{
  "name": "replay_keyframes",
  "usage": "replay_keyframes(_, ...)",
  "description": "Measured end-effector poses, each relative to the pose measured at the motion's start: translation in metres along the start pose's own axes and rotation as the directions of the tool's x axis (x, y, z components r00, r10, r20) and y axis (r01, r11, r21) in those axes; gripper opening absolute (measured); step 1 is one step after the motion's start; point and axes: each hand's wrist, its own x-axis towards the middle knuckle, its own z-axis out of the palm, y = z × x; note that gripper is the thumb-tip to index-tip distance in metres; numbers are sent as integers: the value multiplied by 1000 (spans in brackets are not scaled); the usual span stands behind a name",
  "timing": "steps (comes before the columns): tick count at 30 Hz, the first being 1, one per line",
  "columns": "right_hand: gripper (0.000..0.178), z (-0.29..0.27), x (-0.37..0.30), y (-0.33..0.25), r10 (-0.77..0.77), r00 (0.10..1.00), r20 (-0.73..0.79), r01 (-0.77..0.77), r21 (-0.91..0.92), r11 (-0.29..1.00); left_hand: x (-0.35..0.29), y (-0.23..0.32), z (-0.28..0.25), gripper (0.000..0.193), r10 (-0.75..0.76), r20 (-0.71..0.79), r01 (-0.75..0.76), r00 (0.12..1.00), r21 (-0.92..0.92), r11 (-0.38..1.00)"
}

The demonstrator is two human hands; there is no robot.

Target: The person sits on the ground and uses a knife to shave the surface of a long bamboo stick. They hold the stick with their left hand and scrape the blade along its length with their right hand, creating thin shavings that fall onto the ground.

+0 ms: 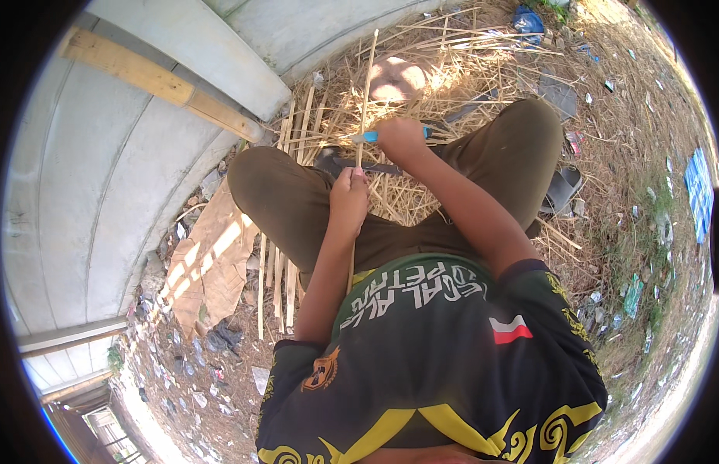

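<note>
My left hand [349,201] is closed round a long pale bamboo strip [367,89], held upright between my knees with its tip reaching away from me. The strip's lower part runs back beside my left forearm. In my right hand [403,142] is a blue-handled knife [370,136], its handle showing on both sides of my fist. The knife's front end meets the strip a little beyond my left hand. Thin shavings and split strips [394,205] lie between my crossed legs, near a dark object whose kind I cannot make out.
A grey panel wall [88,170] rises at the left, with a bamboo pole [158,81] against it. More bamboo strips [278,286] and brown cardboard [212,267] lie left. Beyond my legs sits a round pale block [398,77]. Sandals [562,190] and a blue plastic bag [527,23] are right.
</note>
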Motion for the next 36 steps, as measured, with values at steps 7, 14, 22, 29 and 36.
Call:
replay_keyframes(7,8,3,8,13,68,997,-35,-65,77,995,-16,4,1,25,61,-9,-58,998,171,983)
replay_keyframes(14,14,-27,27,74,571,813,117,-583,159,797,-85,2,3,27,-106,111,82,988,208,975)
replay_keyframes(22,14,-26,4,-17,84,984,155,-111,172,979,-72,28,-14,24,-60,-48,65,997,114,991)
replay_keyframes(29,9,-23,-4,-31,-4,996,94,-11,164,986,-55,10,-19,27,117,-133,-67,984,331,941)
replay_keyframes(36,8,6,15,-10,-25,996,-91,37,131,991,-45,8,-20,27,26,-127,10,992,276,961)
